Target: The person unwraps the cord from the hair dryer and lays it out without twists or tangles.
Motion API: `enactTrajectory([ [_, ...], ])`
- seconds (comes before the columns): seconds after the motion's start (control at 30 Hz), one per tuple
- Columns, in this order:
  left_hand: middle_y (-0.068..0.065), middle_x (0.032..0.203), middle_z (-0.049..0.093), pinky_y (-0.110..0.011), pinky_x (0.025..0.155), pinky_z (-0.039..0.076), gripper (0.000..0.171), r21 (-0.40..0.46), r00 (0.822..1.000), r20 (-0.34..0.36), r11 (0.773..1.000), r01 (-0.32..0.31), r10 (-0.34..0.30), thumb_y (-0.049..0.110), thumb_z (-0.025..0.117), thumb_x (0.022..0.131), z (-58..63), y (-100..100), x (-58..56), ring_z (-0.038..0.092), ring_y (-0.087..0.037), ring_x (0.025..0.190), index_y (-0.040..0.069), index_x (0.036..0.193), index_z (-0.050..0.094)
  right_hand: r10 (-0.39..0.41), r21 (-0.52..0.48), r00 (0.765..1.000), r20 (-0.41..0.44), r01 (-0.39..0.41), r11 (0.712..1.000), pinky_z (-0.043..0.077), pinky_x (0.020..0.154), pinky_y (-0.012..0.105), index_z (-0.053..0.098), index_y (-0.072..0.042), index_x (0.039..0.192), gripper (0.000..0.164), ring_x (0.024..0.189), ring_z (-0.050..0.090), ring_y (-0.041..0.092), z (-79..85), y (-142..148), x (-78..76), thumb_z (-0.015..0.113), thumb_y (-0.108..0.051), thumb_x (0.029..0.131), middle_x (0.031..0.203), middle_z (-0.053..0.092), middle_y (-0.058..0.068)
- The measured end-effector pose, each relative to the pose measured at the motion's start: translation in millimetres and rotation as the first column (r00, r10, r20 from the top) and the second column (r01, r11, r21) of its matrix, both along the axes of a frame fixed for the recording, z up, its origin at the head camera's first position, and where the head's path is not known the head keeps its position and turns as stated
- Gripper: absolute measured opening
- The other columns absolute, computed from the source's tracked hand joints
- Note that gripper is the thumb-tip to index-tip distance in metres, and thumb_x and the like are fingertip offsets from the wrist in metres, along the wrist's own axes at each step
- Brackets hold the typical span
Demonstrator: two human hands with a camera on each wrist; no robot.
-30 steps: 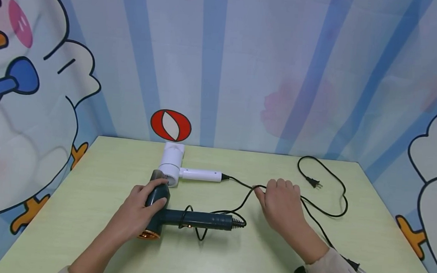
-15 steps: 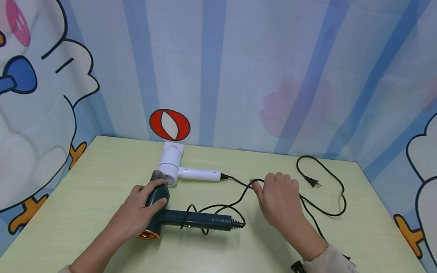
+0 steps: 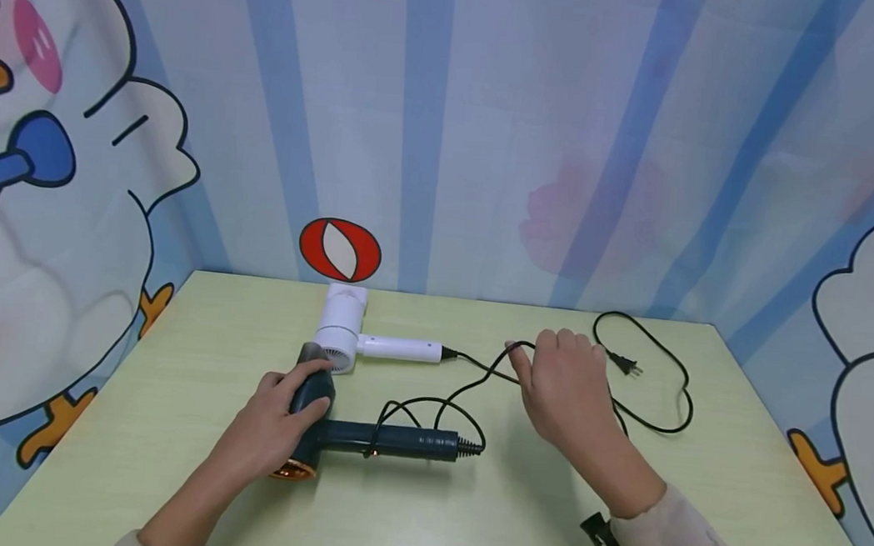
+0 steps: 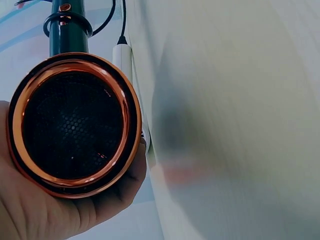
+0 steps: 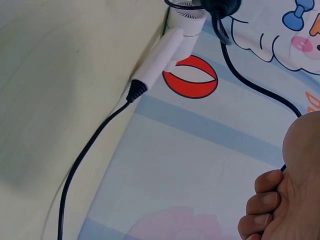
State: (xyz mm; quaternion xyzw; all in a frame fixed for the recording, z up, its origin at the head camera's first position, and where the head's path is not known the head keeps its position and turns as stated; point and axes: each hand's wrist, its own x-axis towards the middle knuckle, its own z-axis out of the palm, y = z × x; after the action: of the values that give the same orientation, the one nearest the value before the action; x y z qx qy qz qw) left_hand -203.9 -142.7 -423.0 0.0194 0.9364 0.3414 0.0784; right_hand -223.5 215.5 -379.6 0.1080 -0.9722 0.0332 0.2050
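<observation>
My left hand (image 3: 273, 422) grips the head of a dark green hair dryer (image 3: 397, 441), its fingers and thumb curled round it. The dryer's handle points right, with loops of its black cord (image 3: 489, 371) around it. My right hand (image 3: 567, 389) holds this cord in curled fingers, lifted above the table. In the left wrist view the copper-rimmed back grille (image 4: 72, 127) faces the camera. The right wrist view has the curled fingers (image 5: 264, 202) at its lower right. Behind the dark dryer lies a white hair dryer (image 3: 342, 313), its handle also pointing right.
The white dryer's cord runs right behind my right hand, toward a two-pin plug (image 3: 627, 365) at the back right of the pale table (image 3: 239, 311). A small black object (image 3: 600, 533) is beside my right sleeve. A printed curtain (image 3: 475, 142) hangs behind the table.
My right hand has risen and moved slightly away from me, drawing the cord with it. The loops around the dark dryer's handle have shifted and loosened. My left hand stays nearly still.
</observation>
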Motion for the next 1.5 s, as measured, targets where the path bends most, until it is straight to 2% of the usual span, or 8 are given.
enactTrajectory([
  [0.7, -0.026, 0.145, 0.037, -0.053, 0.08, 0.052, 0.052, -0.052, 1.0, 0.003, 0.999, -0.008, 0.008, 0.046, 0.053, 0.103, -2.7, 0.7, 0.1, 0.054, -0.044, 0.115, 0.037, 0.152, 0.039, 0.041, -0.078, 0.991, -0.127, -0.051, 0.996, 0.02, 0.062, 0.039, 0.036, -0.009, 0.072, 0.048, 0.062, 0.031, 0.028, 28.7, -5.1, 16.6, 0.046, -0.041, 0.107, 0.069, 0.033, 0.008],
  [1.1, -0.027, 0.144, 0.037, -0.047, 0.074, 0.053, 0.052, -0.044, 1.0, 0.003, 0.999, -0.011, 0.011, 0.045, 0.054, 0.103, -3.4, 0.4, -2.4, 0.055, -0.044, 0.112, 0.036, 0.152, 0.039, 0.04, -0.073, 0.992, -0.123, -0.049, 0.996, 0.02, 0.062, 0.039, 0.036, -0.01, 0.073, 0.047, 0.062, 0.03, 0.027, 33.8, -5.9, 22.3, 0.046, -0.042, 0.107, 0.069, 0.033, 0.007],
  [1.5, -0.028, 0.144, 0.035, -0.049, 0.076, 0.053, 0.052, -0.036, 1.0, 0.011, 0.999, -0.011, 0.012, 0.044, 0.053, 0.103, -2.4, -1.4, -1.9, 0.055, -0.045, 0.113, 0.034, 0.153, 0.038, 0.05, -0.079, 0.992, -0.119, -0.06, 0.995, 0.02, 0.063, 0.039, 0.036, -0.01, 0.073, 0.046, 0.063, 0.03, 0.026, 36.3, -4.0, 29.0, 0.049, -0.039, 0.106, 0.069, 0.033, 0.007],
])
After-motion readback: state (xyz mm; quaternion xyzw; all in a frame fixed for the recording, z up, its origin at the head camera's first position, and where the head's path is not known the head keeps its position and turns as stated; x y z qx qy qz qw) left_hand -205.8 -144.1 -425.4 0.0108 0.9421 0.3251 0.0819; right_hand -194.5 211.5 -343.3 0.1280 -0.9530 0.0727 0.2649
